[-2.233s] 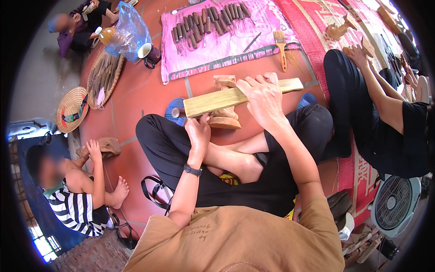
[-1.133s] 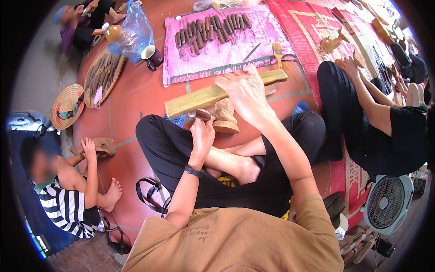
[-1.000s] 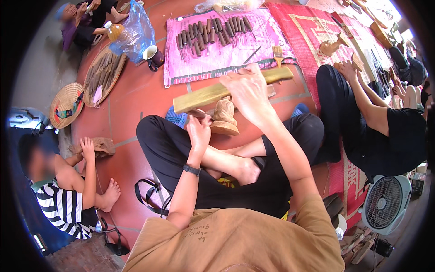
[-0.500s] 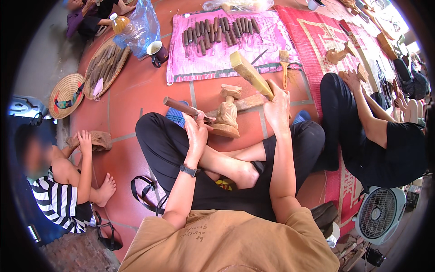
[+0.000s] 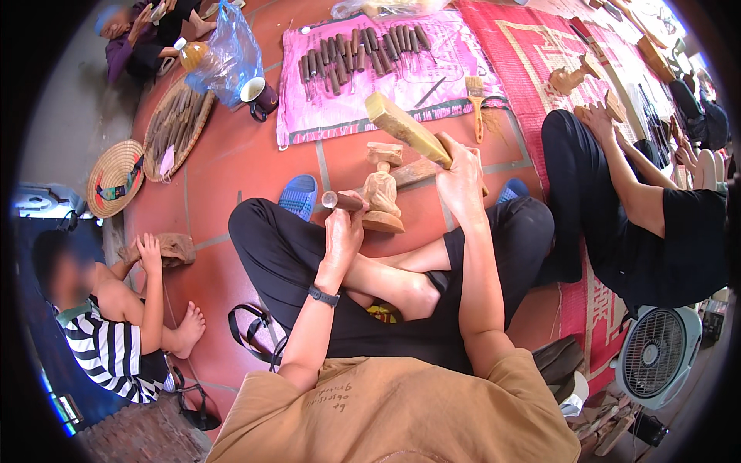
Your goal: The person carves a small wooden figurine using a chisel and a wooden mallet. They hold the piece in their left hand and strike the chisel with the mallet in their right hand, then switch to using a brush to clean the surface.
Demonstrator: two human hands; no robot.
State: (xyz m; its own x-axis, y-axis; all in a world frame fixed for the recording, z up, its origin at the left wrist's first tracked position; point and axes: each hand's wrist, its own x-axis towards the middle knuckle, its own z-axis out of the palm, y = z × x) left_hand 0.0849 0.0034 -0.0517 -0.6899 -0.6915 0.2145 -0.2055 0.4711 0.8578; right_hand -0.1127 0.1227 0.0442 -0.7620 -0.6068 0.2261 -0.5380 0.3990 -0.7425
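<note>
My left hand (image 5: 343,235) is closed round a wood chisel (image 5: 345,201); the round end of its handle faces up toward me, and its blade is hidden. Right beside it, a small carved wooden figurine (image 5: 381,194) stands upright between my crossed legs on the tiles. A wooden mallet (image 5: 407,128) is gripped in my right hand (image 5: 461,179). Its long squared yellowish head is raised above and behind the figurine, apart from the chisel. Behind the figurine lies a wooden bar (image 5: 417,172), partly hidden by the right hand.
Several dark-handled chisels (image 5: 359,55) lie on a pink sheet (image 5: 297,123), with a flat brush (image 5: 476,100) at its edge. Further left are a mug (image 5: 260,96) and a basket of tools (image 5: 202,116). People sit working on both sides; a fan (image 5: 654,356) stands at the lower right.
My left hand has turned the chisel, so its handle end now faces up toward me instead of pointing left. The mallet has shifted slightly left with my right hand.
</note>
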